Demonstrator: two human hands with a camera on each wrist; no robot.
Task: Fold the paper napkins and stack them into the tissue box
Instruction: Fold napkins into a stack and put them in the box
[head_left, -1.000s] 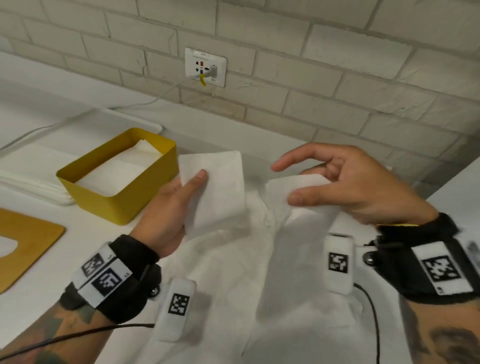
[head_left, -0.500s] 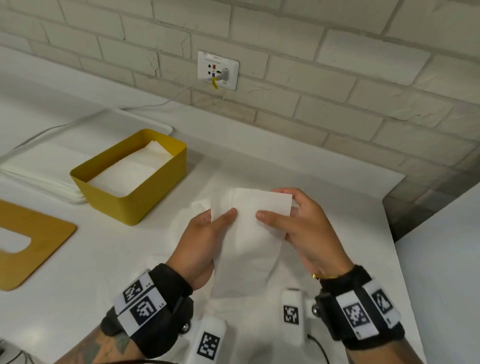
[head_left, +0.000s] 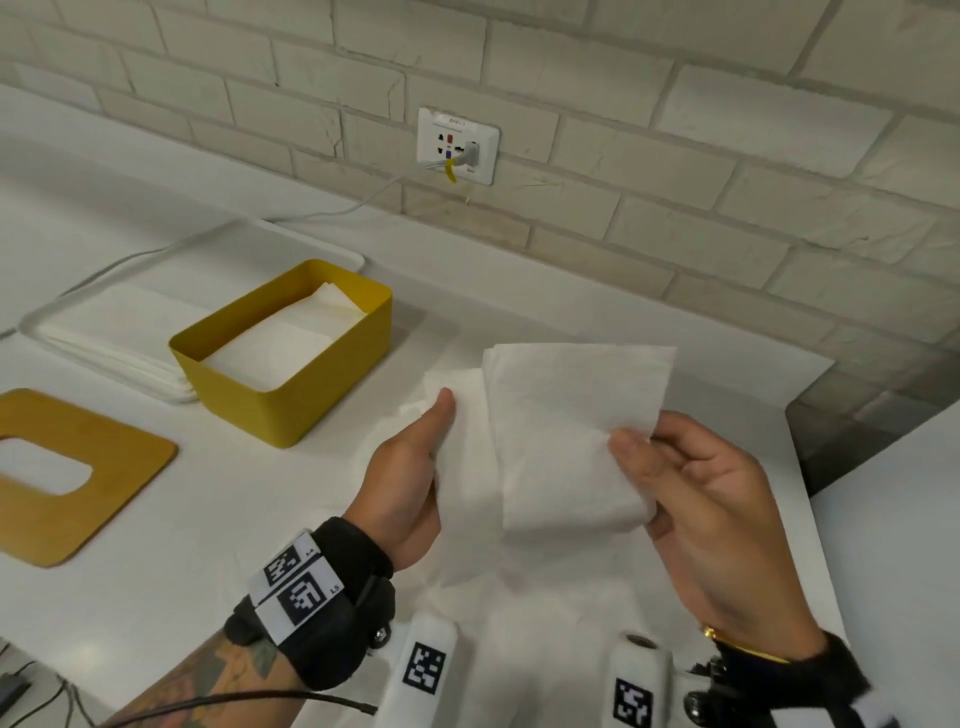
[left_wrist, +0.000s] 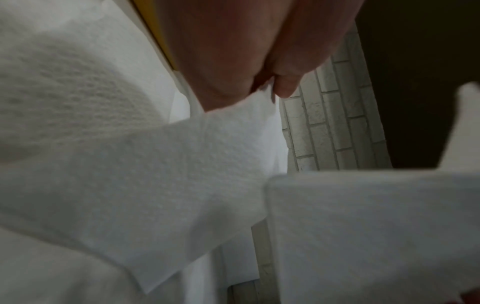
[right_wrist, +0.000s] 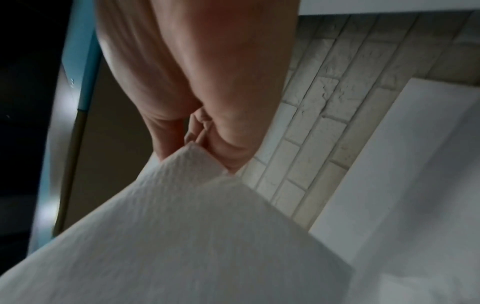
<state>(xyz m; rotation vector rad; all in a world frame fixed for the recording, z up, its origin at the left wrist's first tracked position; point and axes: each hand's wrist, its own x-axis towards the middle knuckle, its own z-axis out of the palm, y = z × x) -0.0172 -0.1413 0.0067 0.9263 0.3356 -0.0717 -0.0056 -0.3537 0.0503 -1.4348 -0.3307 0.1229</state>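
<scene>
Both pinched: left hand (head_left: 410, 467) held one napkin (head_left: 462, 457), right hand (head_left: 711, 499) a folded napkin (head_left: 566, 431) beside it, likely separating them for stacking.

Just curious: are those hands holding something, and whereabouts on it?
Yes, a napkin. The left hand pinches its left edge, the right hand its right edge.

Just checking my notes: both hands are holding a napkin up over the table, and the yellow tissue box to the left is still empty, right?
Not quite. The head view shows the yellow tissue box already holds folded napkins. The rest stands: left hand and right hand hold a napkin up.
</scene>
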